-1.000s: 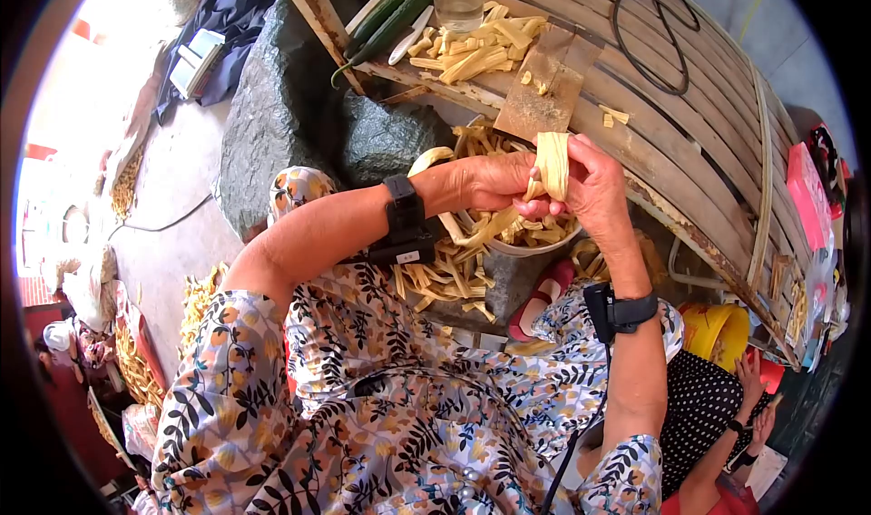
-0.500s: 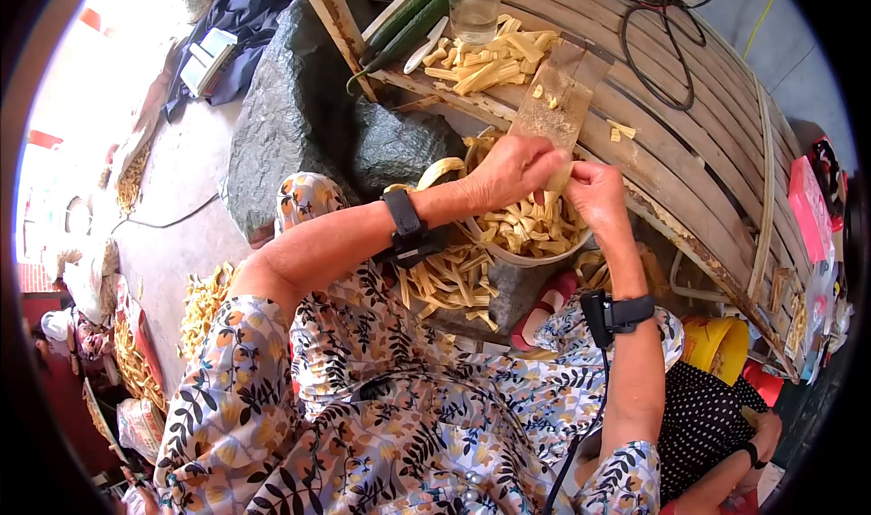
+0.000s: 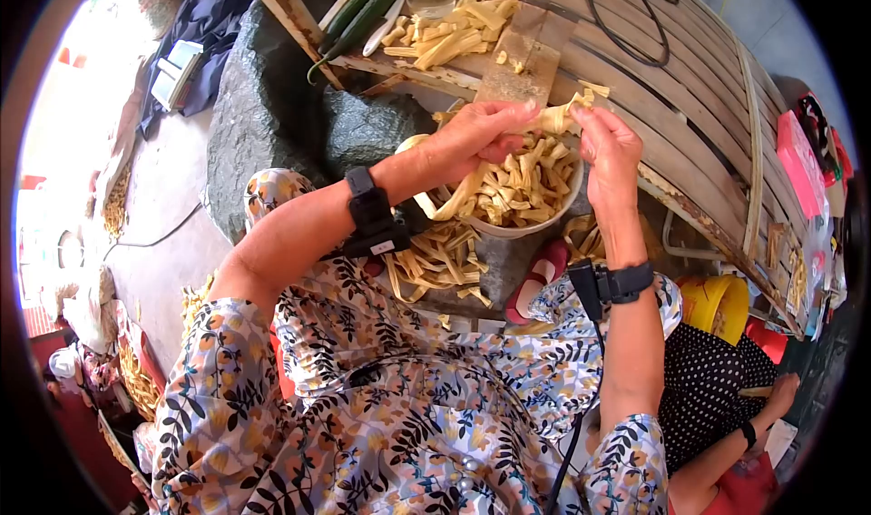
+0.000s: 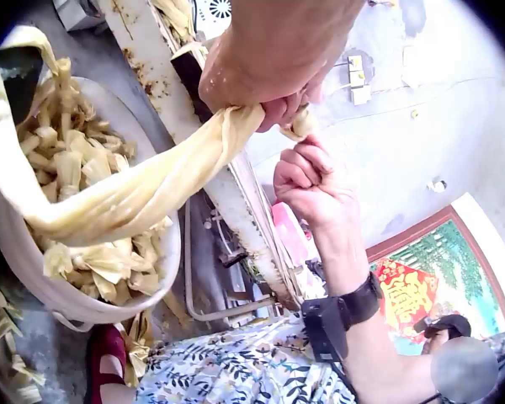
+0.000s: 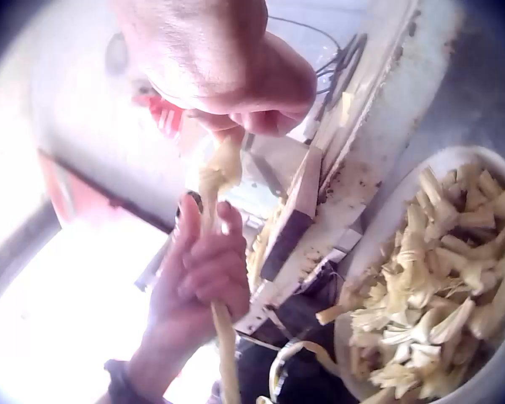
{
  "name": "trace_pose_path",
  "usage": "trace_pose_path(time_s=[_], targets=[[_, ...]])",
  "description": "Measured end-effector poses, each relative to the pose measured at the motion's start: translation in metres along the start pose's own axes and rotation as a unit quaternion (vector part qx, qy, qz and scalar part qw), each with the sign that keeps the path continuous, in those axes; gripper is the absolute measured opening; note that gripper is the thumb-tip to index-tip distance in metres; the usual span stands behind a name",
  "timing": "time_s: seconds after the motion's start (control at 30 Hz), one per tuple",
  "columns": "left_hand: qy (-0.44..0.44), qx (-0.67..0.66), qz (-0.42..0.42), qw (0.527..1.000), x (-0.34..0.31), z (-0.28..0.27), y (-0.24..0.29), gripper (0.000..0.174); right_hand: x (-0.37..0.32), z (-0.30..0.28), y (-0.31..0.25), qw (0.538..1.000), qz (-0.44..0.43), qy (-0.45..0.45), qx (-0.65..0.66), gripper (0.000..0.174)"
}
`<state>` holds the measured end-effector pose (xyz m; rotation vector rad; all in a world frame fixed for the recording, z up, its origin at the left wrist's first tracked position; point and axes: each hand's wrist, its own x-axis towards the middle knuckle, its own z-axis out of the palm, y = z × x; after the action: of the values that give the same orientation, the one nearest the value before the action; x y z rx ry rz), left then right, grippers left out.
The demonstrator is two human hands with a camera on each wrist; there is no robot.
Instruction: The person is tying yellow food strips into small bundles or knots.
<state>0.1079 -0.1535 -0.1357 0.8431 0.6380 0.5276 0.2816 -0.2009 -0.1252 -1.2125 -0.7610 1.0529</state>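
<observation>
A long, soft pale-yellow strip (image 4: 151, 198) is stretched between both hands, twisted into a knot-like bunch near its end. My left hand (image 3: 485, 137) grips it, and its tail hangs from the fist down over the bucket. My right hand (image 3: 612, 152) pinches the short end between thumb and fingers, close beside the left fingertips. In the right wrist view the bunched part of the strip (image 5: 221, 168) shows between the two hands. Below them stands a white bucket (image 3: 578, 188) holding many short, knotted yellow pieces (image 3: 522, 188).
A slatted wooden bench (image 3: 699, 107) carries a small board (image 3: 522, 57), a pile of cut yellow pieces (image 3: 449, 34), cucumbers (image 3: 367, 11), a white-handled knife (image 3: 385, 27) and a cable. Dark rocks (image 3: 259, 107) stand left, a yellow bucket (image 3: 717, 306) right. Another person sits at lower right.
Both hands first held a wide folded loop of the strip, then worked close together. Now they have drawn a little apart, the strip pulled into a narrow bunch between them. The head view has shifted slightly.
</observation>
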Motion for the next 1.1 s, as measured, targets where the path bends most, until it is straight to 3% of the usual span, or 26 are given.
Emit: trace_pose_path(time_s=[0.1, 0.2, 0.23, 0.37, 0.43, 0.6, 0.7, 0.93, 1.1], targets=[[-0.028, 0.086, 0.012, 0.996, -0.001, -0.007, 0.001, 0.028, 0.009, -0.013, -0.002, 0.998, 0.035, 0.031, 0.051, 0.009], [-0.074, 0.071, -0.023, 0.994, 0.000, -0.014, -0.002, 0.029, 0.008, -0.017, 0.001, 0.997, 0.047, 0.024, 0.047, 0.010], [-0.100, 0.066, -0.032, 0.992, 0.001, -0.018, -0.001, 0.028, 0.009, -0.018, 0.002, 0.999, 0.043, 0.003, 0.017, 0.012], [-0.070, 0.076, -0.021, 0.994, 0.000, -0.025, -0.002, 0.027, 0.005, -0.013, 0.006, 0.987, 0.075, -0.055, -0.132, 0.023], [-0.071, 0.074, -0.003, 0.995, -0.001, -0.027, -0.005, 0.027, -0.002, -0.003, 0.006, 0.981, 0.126, -0.116, -0.089, 0.028], [-0.077, 0.091, -0.020, 0.993, -0.001, -0.028, -0.004, 0.026, 0.001, 0.002, 0.021, 0.981, 0.102, -0.162, 0.012, 0.017], [-0.096, 0.075, -0.033, 0.992, 0.001, -0.029, 0.000, 0.025, 0.002, -0.001, 0.016, 0.986, 0.112, -0.124, 0.022, 0.014], [-0.098, 0.064, -0.069, 0.991, 0.006, -0.036, 0.005, 0.024, 0.003, 0.012, 0.005, 0.985, 0.115, -0.132, 0.012, 0.013], [-0.092, 0.138, -0.014, 0.986, 0.016, -0.035, 0.033, 0.024, 0.027, 0.011, 0.007, 0.986, 0.110, -0.114, 0.052, 0.012]])
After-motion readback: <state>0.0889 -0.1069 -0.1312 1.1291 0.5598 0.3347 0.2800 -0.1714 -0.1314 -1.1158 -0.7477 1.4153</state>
